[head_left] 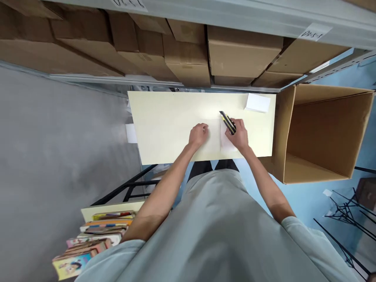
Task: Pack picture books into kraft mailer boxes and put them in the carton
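Observation:
My right hand (239,137) grips a black and yellow utility knife (227,121), its tip pointing up and to the left. Beneath the knife lies a pale, pinkish sheet (225,141), side by side with a whiter sheet (214,138); whether they are joined I cannot tell. On the whiter sheet's left side rests my left hand (199,134), its fingers curled in, and what they hold, if anything, is hidden. Both hands are over a long cream tabletop (167,125). A small white stack of paper or cards (257,103) lies at the table's far right.
A large open cardboard box (323,137) stands against the table's right end. Beyond the far edge, a metal shelf (235,17) holds several brown cartons (242,55). Several books (88,243) are piled at lower left, and black metal rods (349,211) are at right.

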Action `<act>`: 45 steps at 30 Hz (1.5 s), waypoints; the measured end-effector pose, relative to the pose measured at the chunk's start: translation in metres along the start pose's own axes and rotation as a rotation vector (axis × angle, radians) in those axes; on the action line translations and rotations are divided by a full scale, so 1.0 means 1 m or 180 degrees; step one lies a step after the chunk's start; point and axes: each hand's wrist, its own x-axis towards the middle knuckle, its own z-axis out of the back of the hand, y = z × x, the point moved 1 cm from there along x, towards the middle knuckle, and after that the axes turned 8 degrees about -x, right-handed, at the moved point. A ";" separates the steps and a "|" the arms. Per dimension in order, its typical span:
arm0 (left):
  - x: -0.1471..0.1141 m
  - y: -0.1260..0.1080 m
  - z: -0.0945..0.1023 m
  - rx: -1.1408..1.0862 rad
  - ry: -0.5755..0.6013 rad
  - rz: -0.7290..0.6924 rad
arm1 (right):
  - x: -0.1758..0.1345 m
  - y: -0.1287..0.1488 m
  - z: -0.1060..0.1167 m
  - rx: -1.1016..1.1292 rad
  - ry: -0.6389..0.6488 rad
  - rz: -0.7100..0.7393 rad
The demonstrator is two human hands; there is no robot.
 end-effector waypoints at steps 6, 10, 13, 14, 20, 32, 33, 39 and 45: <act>0.028 0.012 -0.021 0.0155 -0.0001 -0.0151 | -0.016 0.002 -0.057 0.0341 0.0429 -0.0460; 0.047 0.012 -0.022 0.0122 -0.0010 0.0190 | -0.016 0.012 -0.070 0.0239 0.0564 -0.0649; 0.057 0.014 -0.020 0.0023 -0.0069 0.0482 | -0.014 0.016 -0.075 0.0066 0.0646 -0.0721; 0.060 0.014 -0.020 -0.0006 -0.0076 0.0532 | -0.013 0.017 -0.075 0.0011 0.0669 -0.0716; 0.068 0.012 -0.017 -0.0318 0.0003 0.0880 | -0.008 0.024 -0.075 -0.0287 0.0871 -0.0700; 0.063 -0.016 0.000 -0.0093 0.0262 0.1247 | -0.002 0.051 -0.051 -0.0929 0.1366 -0.0756; 0.063 -0.018 0.000 -0.0052 0.0262 0.1264 | -0.002 0.053 -0.049 -0.0968 0.1397 -0.0748; 0.064 -0.021 -0.001 0.0058 0.0283 0.1259 | -0.004 0.058 -0.046 -0.1090 0.1505 -0.0751; 0.067 -0.014 -0.004 0.0017 0.0268 0.1243 | -0.009 0.057 -0.050 -0.1111 0.1523 -0.0751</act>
